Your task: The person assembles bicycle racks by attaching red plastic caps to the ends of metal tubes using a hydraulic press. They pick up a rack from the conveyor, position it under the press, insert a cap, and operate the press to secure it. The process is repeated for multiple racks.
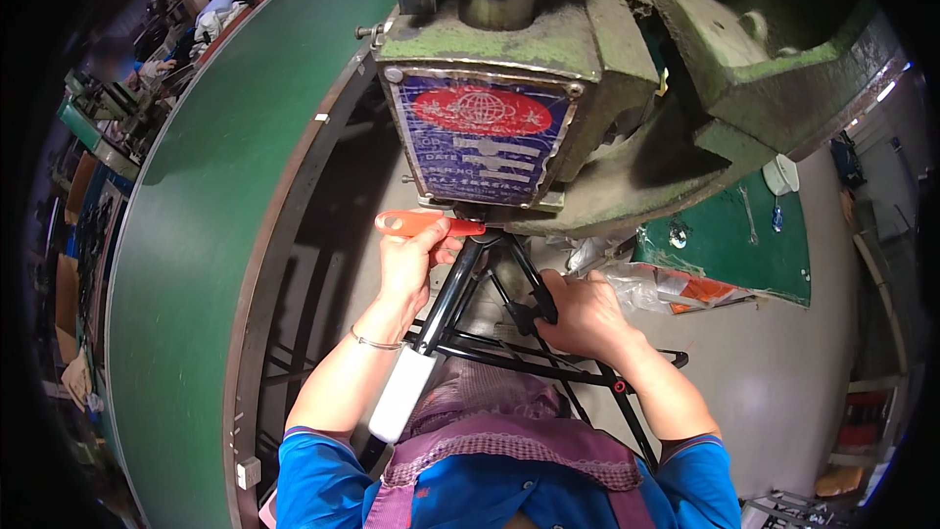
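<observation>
My left hand (416, 253) pinches a flat orange-red tool (403, 223) with a hole in its wide end. The tool's narrow tip points right, at the top joint of a black tubular frame (452, 296). Directly above sits the green machine head (490, 49), whose underside hides the contact spot. My right hand (587, 318) is wrapped round a black part on the right side of the frame; its fingertips are partly hidden. A white rectangular piece (402, 396) sits along the frame's left tube, close to my left forearm.
A long green conveyor belt (196, 264) with a metal edge runs along the left. To the right stands a green-topped table (754, 255) with a white cup (780, 175) and clear plastic bags (632, 286) beside it. Another person works at the far left.
</observation>
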`<state>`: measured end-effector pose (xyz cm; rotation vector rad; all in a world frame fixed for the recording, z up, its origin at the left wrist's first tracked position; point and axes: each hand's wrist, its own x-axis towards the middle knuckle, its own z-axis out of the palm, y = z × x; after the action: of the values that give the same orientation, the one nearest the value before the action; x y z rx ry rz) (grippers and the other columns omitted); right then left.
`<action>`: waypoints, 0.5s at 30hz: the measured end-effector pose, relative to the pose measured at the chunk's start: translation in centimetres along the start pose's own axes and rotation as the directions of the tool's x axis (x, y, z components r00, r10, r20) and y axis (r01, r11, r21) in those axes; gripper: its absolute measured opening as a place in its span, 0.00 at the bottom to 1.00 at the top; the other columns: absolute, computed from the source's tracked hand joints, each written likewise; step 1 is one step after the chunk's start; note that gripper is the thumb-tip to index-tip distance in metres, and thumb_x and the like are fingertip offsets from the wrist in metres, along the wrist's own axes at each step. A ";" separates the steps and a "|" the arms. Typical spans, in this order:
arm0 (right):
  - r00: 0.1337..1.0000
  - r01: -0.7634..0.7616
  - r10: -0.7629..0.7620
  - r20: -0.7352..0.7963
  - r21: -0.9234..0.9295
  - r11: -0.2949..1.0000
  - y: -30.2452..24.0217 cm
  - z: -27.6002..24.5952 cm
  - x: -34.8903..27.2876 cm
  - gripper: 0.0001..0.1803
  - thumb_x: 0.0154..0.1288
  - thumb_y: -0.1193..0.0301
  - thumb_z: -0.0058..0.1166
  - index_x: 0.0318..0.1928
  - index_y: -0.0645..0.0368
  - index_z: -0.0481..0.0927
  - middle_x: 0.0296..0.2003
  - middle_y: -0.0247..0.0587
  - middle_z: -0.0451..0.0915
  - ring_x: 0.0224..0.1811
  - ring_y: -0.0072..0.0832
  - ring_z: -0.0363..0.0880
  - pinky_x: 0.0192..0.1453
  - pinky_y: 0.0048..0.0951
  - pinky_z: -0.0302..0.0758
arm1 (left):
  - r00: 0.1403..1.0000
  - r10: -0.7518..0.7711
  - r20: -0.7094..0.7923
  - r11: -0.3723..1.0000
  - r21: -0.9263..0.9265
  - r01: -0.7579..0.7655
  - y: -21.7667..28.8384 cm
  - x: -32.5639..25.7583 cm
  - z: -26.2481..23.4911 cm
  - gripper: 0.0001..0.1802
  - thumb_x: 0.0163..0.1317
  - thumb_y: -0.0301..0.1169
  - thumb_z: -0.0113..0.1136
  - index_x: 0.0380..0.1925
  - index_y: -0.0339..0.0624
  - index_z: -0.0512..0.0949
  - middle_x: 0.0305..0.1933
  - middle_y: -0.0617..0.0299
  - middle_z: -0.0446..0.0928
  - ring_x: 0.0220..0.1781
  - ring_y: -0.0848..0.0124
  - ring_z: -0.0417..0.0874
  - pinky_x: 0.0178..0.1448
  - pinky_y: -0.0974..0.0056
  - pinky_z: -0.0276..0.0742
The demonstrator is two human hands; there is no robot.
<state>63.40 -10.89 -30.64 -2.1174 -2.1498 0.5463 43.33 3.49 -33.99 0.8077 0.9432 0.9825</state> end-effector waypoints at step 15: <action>0.997 -0.007 0.011 -0.071 0.050 0.999 -0.8 -0.3 -0.6 0.24 0.44 0.65 0.61 0.44 0.57 0.69 0.21 0.47 0.78 0.30 0.49 0.79 0.49 0.47 0.68 | 0.990 -0.114 -0.080 0.985 -0.142 0.102 -0.6 0.1 -1.2 0.05 0.63 0.25 0.56 0.39 0.40 0.74 0.21 0.67 0.67 0.17 0.77 0.65 0.21 0.70 0.62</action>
<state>62.80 -11.43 -29.99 -2.0891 -2.0684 0.5113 42.40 3.53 -34.97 0.5956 0.9730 0.9832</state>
